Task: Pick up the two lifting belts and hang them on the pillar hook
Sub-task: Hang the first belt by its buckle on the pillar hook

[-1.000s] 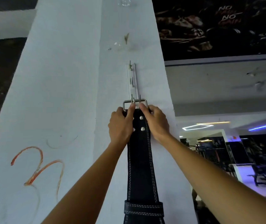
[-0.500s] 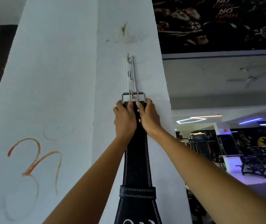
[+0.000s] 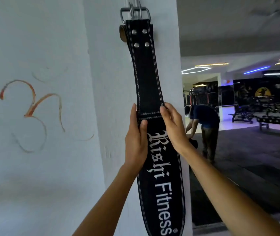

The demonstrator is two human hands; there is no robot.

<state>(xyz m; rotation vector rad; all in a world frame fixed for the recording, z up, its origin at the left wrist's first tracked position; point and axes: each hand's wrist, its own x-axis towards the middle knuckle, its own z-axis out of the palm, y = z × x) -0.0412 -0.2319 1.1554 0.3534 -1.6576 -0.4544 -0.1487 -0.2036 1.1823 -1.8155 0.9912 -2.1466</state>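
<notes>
A gym: weight benches (image 3: 243, 114), seemingly dumbbell racks (image 3: 279, 114), "Fitness" belt (image 3: 152, 133).

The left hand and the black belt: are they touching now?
Touching. In the head view the left hand grips the black belt's left edge, thumb pressed on its front beside the stitched loop.

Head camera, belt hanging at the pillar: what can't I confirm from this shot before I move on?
- The hook: hidden behind the buckle and cut by the top edge of the head view.
- The lower end of the black belt: cut by the bottom edge.
- A second belt: only a brown edge peeks out behind the black one; the rest is covered.
- Left hand and right hand touch the belt edges; grip firmness is unclear.
</notes>
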